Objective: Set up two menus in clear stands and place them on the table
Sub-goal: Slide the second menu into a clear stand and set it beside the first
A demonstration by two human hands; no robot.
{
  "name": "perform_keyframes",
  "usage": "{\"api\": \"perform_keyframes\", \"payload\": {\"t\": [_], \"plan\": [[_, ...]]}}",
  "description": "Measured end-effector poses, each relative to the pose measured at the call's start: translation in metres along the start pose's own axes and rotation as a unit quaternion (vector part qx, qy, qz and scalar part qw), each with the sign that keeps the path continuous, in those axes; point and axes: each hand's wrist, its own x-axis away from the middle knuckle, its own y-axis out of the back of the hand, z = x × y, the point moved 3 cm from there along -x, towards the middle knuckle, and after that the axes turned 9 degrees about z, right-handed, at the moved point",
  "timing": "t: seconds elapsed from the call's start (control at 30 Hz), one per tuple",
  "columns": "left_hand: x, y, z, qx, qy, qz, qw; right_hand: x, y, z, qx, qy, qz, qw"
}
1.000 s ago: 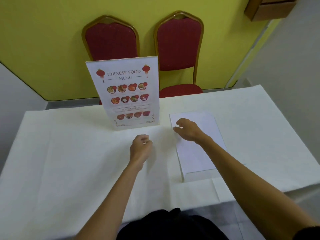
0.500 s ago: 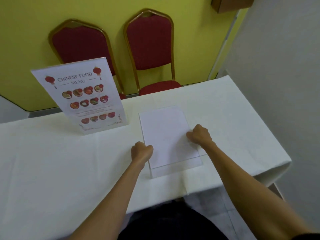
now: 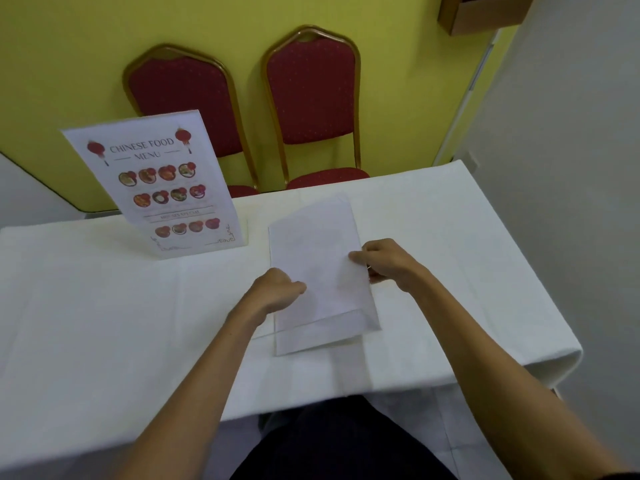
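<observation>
A yellow wall (image 3: 86,46) fills the top of the frame, and two red chairs with gold frames stand against it, one (image 3: 183,98) left of the middle and one (image 3: 311,91) near the top middle. A brown box (image 3: 481,12) hangs in the upper right corner. Below them, a table with a white cloth (image 3: 104,323) runs across the middle. On its far left part stands a clear stand (image 3: 159,188) with a Chinese food menu inside, leaning back a little. In the middle of the frame, both hands hold a second clear stand (image 3: 322,271) with a white sheet in it, face down. The left hand (image 3: 273,292) grips its left edge, and the right hand (image 3: 384,261) pinches its right edge. Nothing lies between the two stands.
</observation>
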Motion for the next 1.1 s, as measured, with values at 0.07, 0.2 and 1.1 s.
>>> {"api": "perform_keyframes", "payload": {"t": [0.07,0.2,1.1], "plan": [[0.012,-0.003,-0.025,0.005,-0.035,0.02,0.999,0.003,-0.003,0.01,-0.001,0.024,0.011,1.0],[0.03,-0.009,-0.064,-0.004,-0.048,0.021,0.999,0.012,-0.016,0.032,-0.044,0.036,0.053,0.997],[0.075,0.086,-0.067,-0.078,-0.058,-0.116,0.988,-0.022,-0.058,-0.006,-0.059,-0.043,0.194,0.978]]}}
